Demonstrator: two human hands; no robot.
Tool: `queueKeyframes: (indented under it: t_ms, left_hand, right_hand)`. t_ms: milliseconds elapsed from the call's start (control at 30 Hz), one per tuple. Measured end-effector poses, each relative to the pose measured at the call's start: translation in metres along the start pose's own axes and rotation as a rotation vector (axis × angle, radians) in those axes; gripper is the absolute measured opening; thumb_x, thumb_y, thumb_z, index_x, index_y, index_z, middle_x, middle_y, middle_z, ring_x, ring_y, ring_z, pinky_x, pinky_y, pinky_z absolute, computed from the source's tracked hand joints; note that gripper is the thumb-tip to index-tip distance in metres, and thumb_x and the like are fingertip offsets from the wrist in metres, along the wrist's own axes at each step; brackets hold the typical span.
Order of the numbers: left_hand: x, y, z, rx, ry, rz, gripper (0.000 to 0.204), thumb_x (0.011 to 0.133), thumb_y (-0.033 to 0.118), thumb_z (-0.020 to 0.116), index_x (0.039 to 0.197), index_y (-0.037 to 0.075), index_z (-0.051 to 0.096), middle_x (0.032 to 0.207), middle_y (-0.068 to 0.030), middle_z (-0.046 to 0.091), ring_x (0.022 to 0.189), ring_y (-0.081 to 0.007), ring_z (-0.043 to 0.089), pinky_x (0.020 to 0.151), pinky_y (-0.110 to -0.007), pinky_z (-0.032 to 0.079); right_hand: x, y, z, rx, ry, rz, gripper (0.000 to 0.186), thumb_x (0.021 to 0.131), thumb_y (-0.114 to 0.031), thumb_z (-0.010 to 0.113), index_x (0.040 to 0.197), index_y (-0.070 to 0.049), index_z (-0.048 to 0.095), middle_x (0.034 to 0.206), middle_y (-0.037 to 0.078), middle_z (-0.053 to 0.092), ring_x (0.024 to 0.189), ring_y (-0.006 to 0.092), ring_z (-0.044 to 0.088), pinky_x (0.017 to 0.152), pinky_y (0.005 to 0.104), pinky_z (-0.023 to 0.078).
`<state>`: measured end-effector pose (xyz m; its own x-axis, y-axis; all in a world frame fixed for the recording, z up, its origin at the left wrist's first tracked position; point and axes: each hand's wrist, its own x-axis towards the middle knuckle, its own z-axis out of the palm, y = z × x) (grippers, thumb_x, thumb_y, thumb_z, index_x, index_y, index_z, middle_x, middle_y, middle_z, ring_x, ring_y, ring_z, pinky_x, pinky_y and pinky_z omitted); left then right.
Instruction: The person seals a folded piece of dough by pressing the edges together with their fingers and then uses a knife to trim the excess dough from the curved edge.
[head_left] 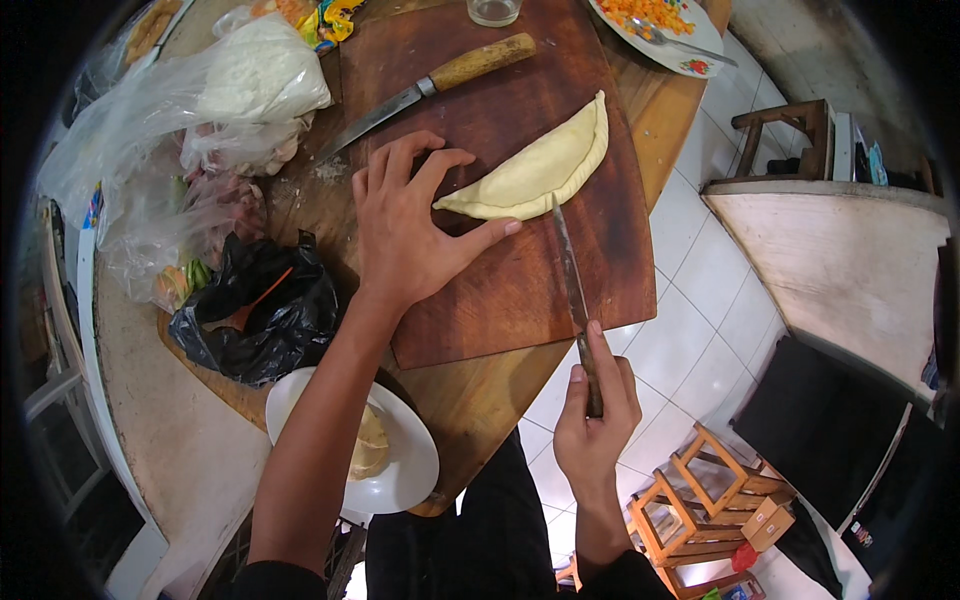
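A half-moon dough turnover (530,168), pale and uncooked, lies slantwise on a reddish-brown wooden board (500,310). My left hand (405,225) is around its left end, fingers spread and curved; the thumb lies at the lower edge while the index fingertip looks apart from the dough. In my right hand (597,420) is a table knife (570,265), gripped by its handle, index finger along it. The blade tip meets the turnover's crimped lower edge near the middle. A larger kitchen knife (430,85) with a wooden handle rests beyond my left hand.
Left of the board are clear plastic bags (255,80) and a black plastic bag (265,310). A white plate (405,470) with dough sits under my left forearm. At the back are a glass (493,10) and a plate of diced orange filling (690,50) with a spoon.
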<state>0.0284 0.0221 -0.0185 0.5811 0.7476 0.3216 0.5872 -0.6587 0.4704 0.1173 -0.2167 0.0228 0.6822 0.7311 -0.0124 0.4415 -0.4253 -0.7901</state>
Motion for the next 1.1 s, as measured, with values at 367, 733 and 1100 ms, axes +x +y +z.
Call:
queueKeyframes:
  t_ms: [367,733,1100]
  left_hand:
    - [-0.001,-0.002,0.000,-0.010,-0.006,-0.002,0.065,0.065,0.057,0.089,0.112,0.016,0.072,0.125,-0.0067,0.058,0.124,-0.0277,0.053,0.102,-0.046,0.036]
    - [-0.001,-0.001,-0.001,-0.010,-0.022,-0.017,0.064,0.066,0.052,0.091,0.116,0.017,0.073,0.127,-0.0063,0.059,0.125,-0.0280,0.053,0.104,-0.048,0.037]
    - [-0.001,0.000,-0.001,-0.031,-0.016,-0.018,0.065,0.066,0.053,0.091,0.116,0.017,0.072,0.127,-0.0064,0.058,0.126,-0.0286,0.053,0.104,-0.048,0.037]
  right_hand:
    - [-0.004,-0.003,0.002,-0.022,-0.010,-0.006,0.056,0.092,0.011,0.056,0.145,-0.005,0.060,0.085,0.010,0.054,0.067,0.0175,0.052,0.052,0.0308,0.042]
    - [-0.006,-0.003,0.011,-0.063,-0.042,-0.010,0.055,0.094,0.009,0.057,0.147,-0.006,0.058,0.086,0.011,0.055,0.067,0.0177,0.054,0.054,0.0321,0.043]
    - [-0.014,-0.008,0.019,0.005,-0.043,0.012,0.055,0.093,0.010,0.057,0.147,-0.001,0.057,0.087,0.014,0.056,0.071,0.0222,0.055,0.058,0.0334,0.045]
